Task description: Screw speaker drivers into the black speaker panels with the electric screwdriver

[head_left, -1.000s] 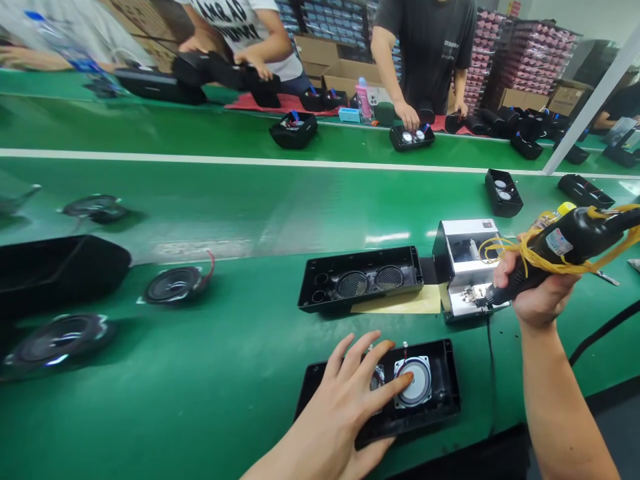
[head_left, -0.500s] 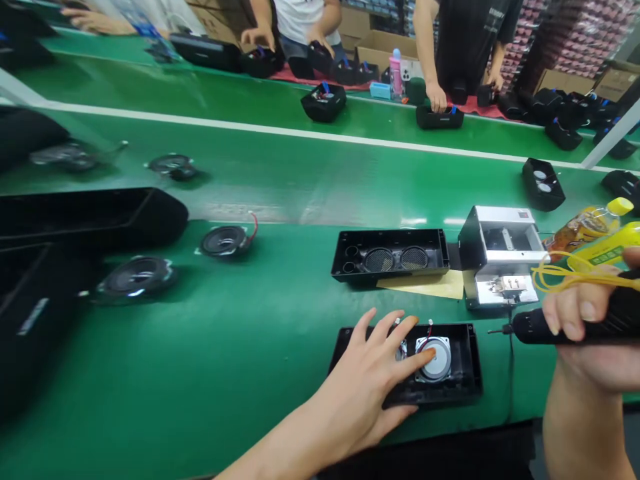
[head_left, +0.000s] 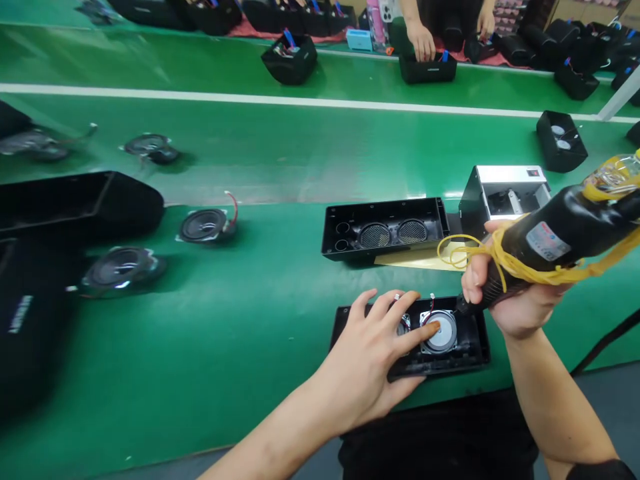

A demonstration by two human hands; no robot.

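Left hand [head_left: 373, 360]: spread flat on the speaker housing [head_left: 465, 347], index fingertip pressing the silver speaker driver [head_left: 443, 331].
Right hand [head_left: 505, 293]: closed around the electric screwdriver [head_left: 555, 240], tip at the driver's upper right corner.
Housing: near edge of the green counter [head_left: 260, 347].
Behind: empty housing shell [head_left: 385, 227], metal screw feeder [head_left: 505, 190].
Left: loose speaker cone [head_left: 205, 225].

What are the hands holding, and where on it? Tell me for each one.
The right hand grips a black electric screwdriver around its lower barrel, near the tip. The left hand holds nothing; its fingers press on the speaker driver in the black housing.
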